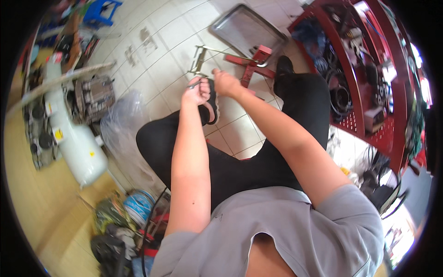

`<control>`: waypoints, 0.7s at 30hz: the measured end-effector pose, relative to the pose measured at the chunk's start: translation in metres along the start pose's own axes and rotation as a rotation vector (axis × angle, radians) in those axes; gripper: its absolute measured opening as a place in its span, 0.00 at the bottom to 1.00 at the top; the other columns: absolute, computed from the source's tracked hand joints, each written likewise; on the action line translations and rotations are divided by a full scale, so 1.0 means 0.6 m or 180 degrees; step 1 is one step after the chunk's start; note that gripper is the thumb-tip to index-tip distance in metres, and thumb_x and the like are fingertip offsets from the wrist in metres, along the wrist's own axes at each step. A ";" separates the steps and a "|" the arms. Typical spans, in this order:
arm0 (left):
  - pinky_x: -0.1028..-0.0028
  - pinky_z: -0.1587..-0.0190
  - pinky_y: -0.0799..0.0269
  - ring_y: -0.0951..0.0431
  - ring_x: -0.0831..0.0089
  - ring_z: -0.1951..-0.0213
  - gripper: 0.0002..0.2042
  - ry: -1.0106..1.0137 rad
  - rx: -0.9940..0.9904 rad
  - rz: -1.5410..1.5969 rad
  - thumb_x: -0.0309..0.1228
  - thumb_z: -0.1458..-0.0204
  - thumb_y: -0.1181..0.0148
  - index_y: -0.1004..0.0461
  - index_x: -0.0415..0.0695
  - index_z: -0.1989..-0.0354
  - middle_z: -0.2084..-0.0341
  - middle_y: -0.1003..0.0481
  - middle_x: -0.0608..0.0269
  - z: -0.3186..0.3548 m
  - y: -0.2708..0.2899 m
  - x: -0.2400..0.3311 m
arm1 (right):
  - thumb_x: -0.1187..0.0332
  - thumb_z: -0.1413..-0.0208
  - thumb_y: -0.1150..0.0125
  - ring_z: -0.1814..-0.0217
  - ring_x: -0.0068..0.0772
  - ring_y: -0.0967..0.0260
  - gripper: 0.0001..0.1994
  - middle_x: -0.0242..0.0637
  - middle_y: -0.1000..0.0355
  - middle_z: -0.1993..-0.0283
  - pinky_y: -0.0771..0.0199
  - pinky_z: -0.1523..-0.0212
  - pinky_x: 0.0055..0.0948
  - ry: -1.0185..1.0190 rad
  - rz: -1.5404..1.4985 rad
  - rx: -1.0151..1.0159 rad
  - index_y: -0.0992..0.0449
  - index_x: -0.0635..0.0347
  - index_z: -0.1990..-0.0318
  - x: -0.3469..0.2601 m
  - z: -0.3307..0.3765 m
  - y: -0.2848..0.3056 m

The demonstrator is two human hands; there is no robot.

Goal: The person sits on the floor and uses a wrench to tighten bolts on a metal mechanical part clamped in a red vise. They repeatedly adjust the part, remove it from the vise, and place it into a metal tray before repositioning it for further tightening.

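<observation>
My left hand point(197, 92) is closed in a fist around a thin dark piece whose tip sticks out to its left; I cannot make out what it is. Beside it, my right hand point(226, 84) has its fingers curled, and what they hold, if anything, is hidden. Just beyond both hands is a brass-coloured metal bracket frame point(200, 60) with a long thin rod running right toward a red metal stand point(254, 64). The frame's lower end comes close to my fingers; whether they touch it cannot be told.
A steel tray point(247, 32) lies beyond the red stand. On the right stands a red shelf unit point(357, 83) full of parts. Left are a white tank point(76, 147), a clear plastic bag point(127, 115) and a metal engine part point(94, 97). A blue stool point(101, 13) is far left.
</observation>
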State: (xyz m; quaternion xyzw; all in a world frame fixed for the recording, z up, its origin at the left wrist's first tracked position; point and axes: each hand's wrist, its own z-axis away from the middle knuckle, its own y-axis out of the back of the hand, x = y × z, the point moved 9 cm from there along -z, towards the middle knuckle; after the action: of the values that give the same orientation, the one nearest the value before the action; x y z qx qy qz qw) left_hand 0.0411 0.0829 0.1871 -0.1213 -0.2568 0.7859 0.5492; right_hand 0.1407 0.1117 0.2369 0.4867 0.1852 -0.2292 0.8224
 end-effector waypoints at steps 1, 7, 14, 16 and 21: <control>0.83 0.87 0.53 0.45 0.87 0.90 0.15 0.0130 -0.0026 -0.0025 0.40 0.44 0.58 0.39 0.56 0.84 0.93 0.46 0.82 0.002 0.014 0.002 | 0.70 0.48 0.54 0.49 0.52 0.32 0.20 0.54 0.32 0.50 0.31 0.49 0.44 0.0021 -0.0022 -0.0063 0.37 0.55 0.45 -0.014 0.003 -0.012; 0.81 0.85 0.51 0.44 0.84 0.89 0.15 -0.0080 0.0399 -0.0289 0.39 0.44 0.58 0.38 0.55 0.83 0.93 0.45 0.80 0.012 0.010 0.009 | 0.69 0.51 0.49 0.51 0.48 0.31 0.24 0.48 0.30 0.54 0.31 0.51 0.40 0.0533 -0.0478 0.0226 0.34 0.47 0.43 -0.031 -0.011 0.000; 0.80 0.81 0.48 0.39 0.79 0.86 0.14 -0.0449 0.0870 -0.0970 0.40 0.44 0.57 0.33 0.50 0.78 0.90 0.41 0.75 0.029 0.038 0.029 | 0.69 0.53 0.45 0.59 0.45 0.27 0.16 0.41 0.26 0.61 0.28 0.58 0.41 0.1036 -0.0159 0.0336 0.27 0.52 0.53 -0.051 -0.016 -0.004; 0.79 0.81 0.45 0.35 0.78 0.84 0.13 -0.0586 0.1018 -0.1474 0.39 0.44 0.57 0.31 0.49 0.76 0.88 0.37 0.72 0.038 0.049 0.043 | 0.68 0.53 0.44 0.60 0.46 0.27 0.15 0.41 0.26 0.61 0.28 0.59 0.41 0.1076 -0.0171 0.0431 0.27 0.54 0.55 -0.052 -0.014 -0.004; 0.75 0.70 0.31 0.26 0.75 0.72 0.08 -0.2814 0.1636 -0.2979 0.29 0.46 0.49 0.29 0.39 0.62 0.78 0.29 0.65 0.111 0.035 0.115 | 0.66 0.51 0.43 0.60 0.47 0.28 0.13 0.42 0.26 0.62 0.27 0.60 0.42 0.1217 -0.0289 0.0592 0.27 0.57 0.57 -0.053 -0.015 -0.008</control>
State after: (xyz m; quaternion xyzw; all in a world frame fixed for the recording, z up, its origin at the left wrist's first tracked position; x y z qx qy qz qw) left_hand -0.0327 0.1231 0.2378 0.4677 -0.2876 0.4780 0.6856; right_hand 0.1107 0.1238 0.2460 0.5862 0.3376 -0.1856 0.7127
